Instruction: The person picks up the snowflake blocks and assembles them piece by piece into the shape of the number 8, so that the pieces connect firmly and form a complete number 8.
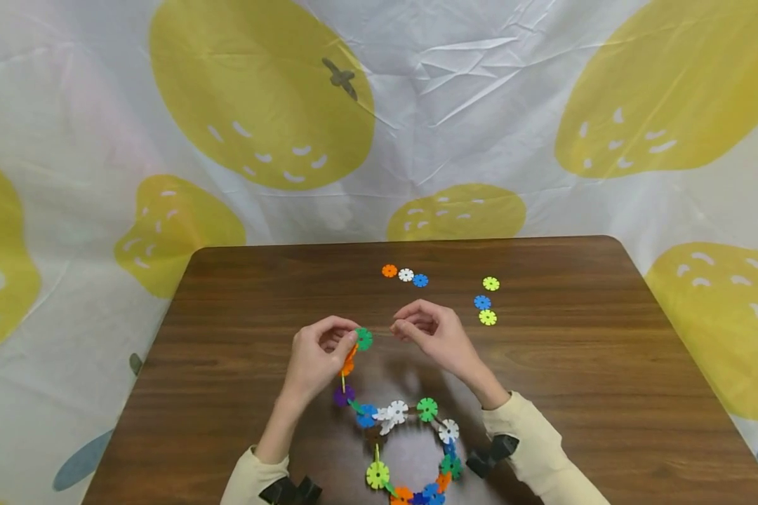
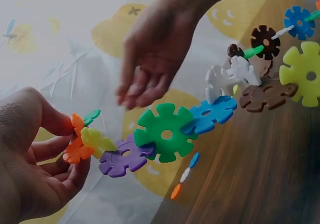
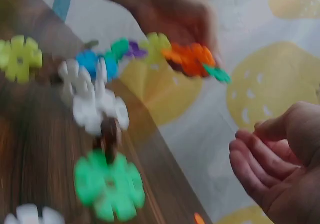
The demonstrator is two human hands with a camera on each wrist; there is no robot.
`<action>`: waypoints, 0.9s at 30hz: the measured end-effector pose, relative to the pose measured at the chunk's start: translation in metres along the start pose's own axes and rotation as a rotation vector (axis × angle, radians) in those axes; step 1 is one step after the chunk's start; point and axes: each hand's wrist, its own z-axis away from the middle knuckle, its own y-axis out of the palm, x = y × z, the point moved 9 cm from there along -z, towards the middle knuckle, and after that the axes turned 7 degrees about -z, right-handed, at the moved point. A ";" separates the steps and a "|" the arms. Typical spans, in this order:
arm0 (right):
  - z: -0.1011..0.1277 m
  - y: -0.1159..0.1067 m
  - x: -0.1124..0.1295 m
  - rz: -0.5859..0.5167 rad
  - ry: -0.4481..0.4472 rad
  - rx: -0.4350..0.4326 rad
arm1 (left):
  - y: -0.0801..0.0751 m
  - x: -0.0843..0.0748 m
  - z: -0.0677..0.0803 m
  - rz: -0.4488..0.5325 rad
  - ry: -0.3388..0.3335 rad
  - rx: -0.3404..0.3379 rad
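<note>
Head view: left hand (image 1: pixel 316 358) pinches the upper end of a chain of snowflake discs (image 1: pixel 410 435), fingers curled round an orange disc (image 1: pixel 349 365) with a green disc (image 1: pixel 363 339) sticking out at the tip. Left wrist view confirms it: thumb and fingers clamp the orange disc (image 2: pixel 76 146), small green piece (image 2: pixel 91 117) just above, yellow-green disc (image 2: pixel 95 140) next in line, then purple (image 2: pixel 120 159), big green (image 2: pixel 165 133), blue (image 2: pixel 210 115), white (image 2: pixel 227 77), brown (image 2: pixel 267 94).

Right hand (image 1: pixel 431 333) sits just right of the green disc, not touching it, fingers loosely curled, holding nothing. Right wrist view is motion-blurred but shows the palm (image 3: pixel 280 169) bare and fingers relaxed; the left hand's orange and green end (image 3: pixel 197 59) is apart from it.

Chain runs from the left hand's pinch down to the table (image 1: pixel 240 308) and curves into a ring lying near the front edge, between both forearms: purple, blue, white, green, white, green, orange, blue, yellow-green pieces. Lifted end is off the surface, the rest rests on wood.

Loose discs further back on the table: a row of orange (image 1: pixel 389 271), white (image 1: pixel 406 275), blue (image 1: pixel 420 280) touching or nearly so; to the right, well apart from the hands, a yellow-green disc (image 1: pixel 491 283), blue one (image 1: pixel 482 302), another yellow-green (image 1: pixel 488 318).

Cream sleeves (image 1: pixel 543 449) on both arms, dark wrist straps (image 1: pixel 493 452). White cloth with yellow fruit print (image 1: pixel 259 91) behind and under the table.
</note>
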 end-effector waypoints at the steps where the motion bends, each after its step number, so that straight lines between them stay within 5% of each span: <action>1: 0.001 -0.007 -0.003 0.029 0.008 -0.023 | -0.001 0.001 0.001 -0.005 0.001 -0.006; 17: 0.020 -0.128 -0.056 0.651 0.176 -0.301 | -0.019 0.013 0.008 0.069 -0.076 -0.111; 22: 0.025 -0.148 -0.080 0.753 0.268 -0.324 | -0.022 0.015 0.009 0.097 -0.081 -0.163; 27: 0.027 -0.153 -0.085 0.801 0.231 -0.355 | -0.027 0.014 0.009 0.128 -0.068 -0.202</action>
